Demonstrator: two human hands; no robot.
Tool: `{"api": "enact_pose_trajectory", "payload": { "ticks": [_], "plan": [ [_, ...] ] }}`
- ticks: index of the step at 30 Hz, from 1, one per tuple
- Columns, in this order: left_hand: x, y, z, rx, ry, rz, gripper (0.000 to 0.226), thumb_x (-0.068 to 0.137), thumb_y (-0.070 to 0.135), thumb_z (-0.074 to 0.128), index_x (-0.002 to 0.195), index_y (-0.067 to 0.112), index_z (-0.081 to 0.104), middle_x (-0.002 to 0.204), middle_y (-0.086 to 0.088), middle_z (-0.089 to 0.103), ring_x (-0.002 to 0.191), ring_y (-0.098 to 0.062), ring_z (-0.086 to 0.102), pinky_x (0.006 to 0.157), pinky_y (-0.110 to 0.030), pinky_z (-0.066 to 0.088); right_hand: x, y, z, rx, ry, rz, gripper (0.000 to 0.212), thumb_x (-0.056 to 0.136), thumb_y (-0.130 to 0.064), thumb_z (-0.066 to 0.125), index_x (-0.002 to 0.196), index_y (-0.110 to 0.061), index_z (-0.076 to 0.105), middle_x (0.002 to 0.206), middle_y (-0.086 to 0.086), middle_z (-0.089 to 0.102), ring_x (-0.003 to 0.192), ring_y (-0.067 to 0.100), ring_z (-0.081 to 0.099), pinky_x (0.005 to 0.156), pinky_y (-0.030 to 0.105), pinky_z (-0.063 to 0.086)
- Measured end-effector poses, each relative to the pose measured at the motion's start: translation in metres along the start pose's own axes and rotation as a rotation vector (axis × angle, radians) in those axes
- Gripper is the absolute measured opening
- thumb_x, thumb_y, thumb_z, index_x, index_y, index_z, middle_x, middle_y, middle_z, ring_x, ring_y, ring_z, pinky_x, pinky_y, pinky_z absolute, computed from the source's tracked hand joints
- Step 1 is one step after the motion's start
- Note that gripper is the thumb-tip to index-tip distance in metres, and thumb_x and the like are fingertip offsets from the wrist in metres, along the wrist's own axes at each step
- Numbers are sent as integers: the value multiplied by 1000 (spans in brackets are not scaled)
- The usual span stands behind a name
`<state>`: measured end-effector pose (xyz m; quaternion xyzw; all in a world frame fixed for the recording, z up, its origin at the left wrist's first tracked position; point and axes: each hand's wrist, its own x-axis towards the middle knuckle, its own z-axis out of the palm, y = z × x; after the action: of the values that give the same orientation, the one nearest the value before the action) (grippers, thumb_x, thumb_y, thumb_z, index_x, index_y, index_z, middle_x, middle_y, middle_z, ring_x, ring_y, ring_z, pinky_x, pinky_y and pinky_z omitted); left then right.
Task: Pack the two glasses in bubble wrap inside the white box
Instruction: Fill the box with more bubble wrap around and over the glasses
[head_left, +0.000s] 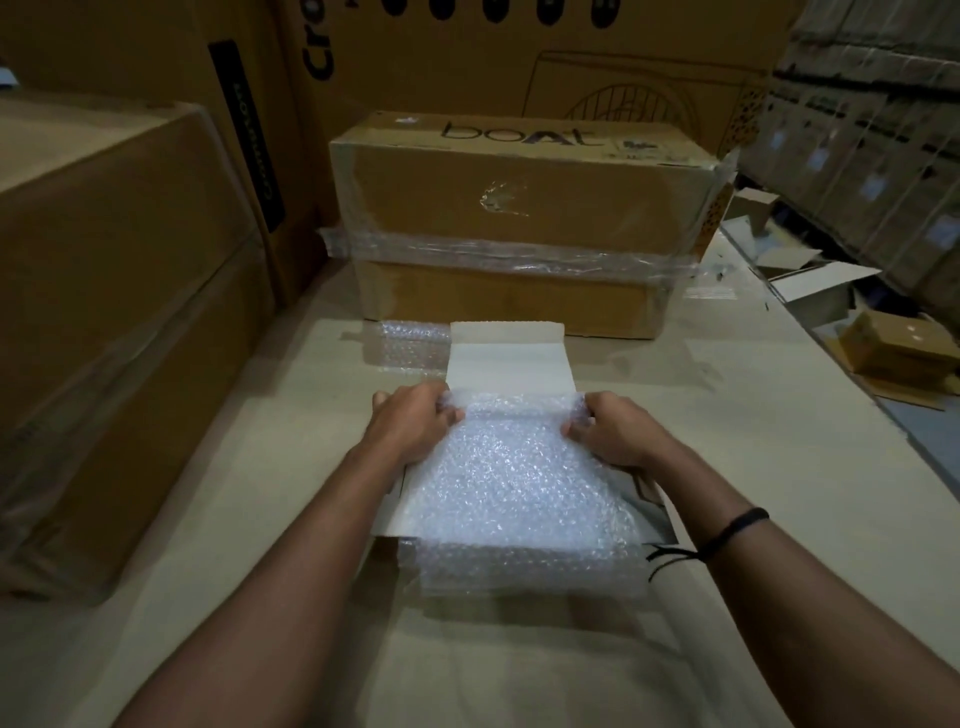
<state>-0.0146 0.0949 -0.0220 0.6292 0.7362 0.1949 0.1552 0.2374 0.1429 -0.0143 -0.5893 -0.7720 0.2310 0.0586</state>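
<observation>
Bubble wrap (519, 483) lies spread over the white box (396, 512), which sits on the pale surface (753, 441) directly before you; the sheet covers the box's opening and spills past its near edge onto the surface; what lies beneath the sheet is hidden. The box's lid flap (506, 358) stands open on the far side, pointing away from you.

Your left hand (413, 426) grips the far left corner of the wrap, fingers curled round the edge; your right hand (610, 434) does the same at the far right corner, fingers bent over the plastic; both hands rest on the box's far end, one at each side. A black band (732, 525) circles your right wrist, its loose ends trailing beside the wrap.

Just beyond the lid flap stands a brown carton (519, 208) marked "boAt", bound with clear tape; a second piece of bubble wrap (410, 345) lies to the left of the flap, against that carton. A large carton (114, 312) stands to your left; small boxes (904, 343) lie scattered off to the right.
</observation>
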Motion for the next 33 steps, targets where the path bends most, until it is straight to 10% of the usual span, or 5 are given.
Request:
{"api": "enact_pose_trajectory", "payload": {
  "ticks": [5,11,22,33],
  "plan": [
    [-11,0,4,17,80,62,36,90,44,63,119,25,56,110,5,61,109,-20,54,86,-35,25,-24,-6,10,-49,146,63,24,86,-42,67,79,-23,54,83,-5,60,89,23,59,82,34,39],
    [-21,4,1,154,372,354,51,81,23,75,130,22,57,132,0,57,122,-24,49,98,-39,31,-27,-11,14,-205,428,-206,59,80,-22,76,133,-22,50,134,5,52,120,25,48,101,37,39],
    [-29,9,11,514,177,398,36,91,26,58,126,33,61,119,6,52,111,-18,39,94,-37,27,-4,-14,21,-499,358,-472,22,64,-1,78,77,-18,75,71,3,69,65,27,58,58,31,42],
    [-32,10,12,553,111,465,45,93,22,44,136,28,52,125,7,61,111,-17,49,95,-39,23,-15,-15,25,-747,237,-457,22,85,-16,47,83,-12,69,92,5,61,83,25,47,68,34,25]
  ]
}}
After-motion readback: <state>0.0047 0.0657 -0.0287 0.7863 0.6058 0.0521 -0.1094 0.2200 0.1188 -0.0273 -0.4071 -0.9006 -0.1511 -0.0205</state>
